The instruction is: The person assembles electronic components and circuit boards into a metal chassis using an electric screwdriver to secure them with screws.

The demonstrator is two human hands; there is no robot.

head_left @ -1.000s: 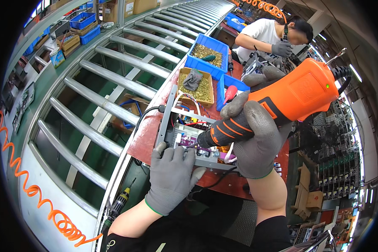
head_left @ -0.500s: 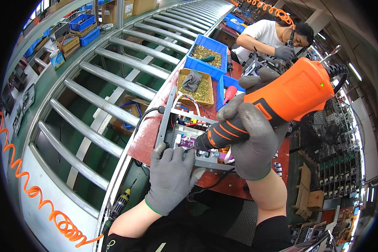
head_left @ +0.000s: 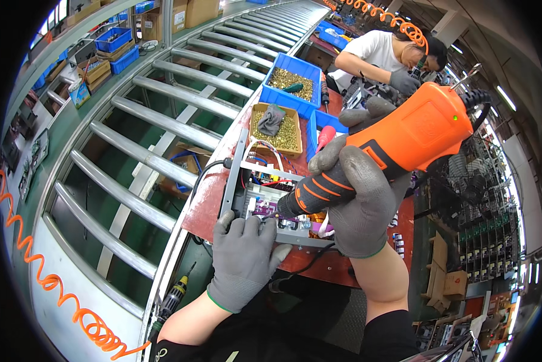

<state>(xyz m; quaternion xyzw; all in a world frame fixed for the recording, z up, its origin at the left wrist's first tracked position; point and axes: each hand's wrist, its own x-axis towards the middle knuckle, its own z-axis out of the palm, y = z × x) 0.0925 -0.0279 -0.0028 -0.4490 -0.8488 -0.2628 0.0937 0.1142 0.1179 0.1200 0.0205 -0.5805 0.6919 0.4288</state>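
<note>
In my gloved right hand [head_left: 364, 202] is an orange and black electric screwdriver [head_left: 406, 130], its fingers wrapped round the dark grip. The tool slants down to the left, its bit reaching into an open grey metal housing [head_left: 230, 190]. Inside the housing are a circuit board [head_left: 265, 205] with purple and white parts, and several wires. My gloved left hand [head_left: 242, 256] is closed over the near edge of the housing, fingertips bent beside the bit and thumb out to the side. Its fingers hide the very tip of the bit.
A cardboard tray of brass screws [head_left: 289, 130] with a grey rag [head_left: 271, 119] stands behind the housing, near a blue bin [head_left: 316, 72] of screws. Left runs a roller conveyor [head_left: 156, 163]. Another screwdriver [head_left: 173, 295] hangs by the bench edge. A co-worker [head_left: 379, 57] works beyond.
The whole view has shifted slightly. Both hands keep nearly the same place on the housing and the electric screwdriver, whose bit stays beside the left fingertips.
</note>
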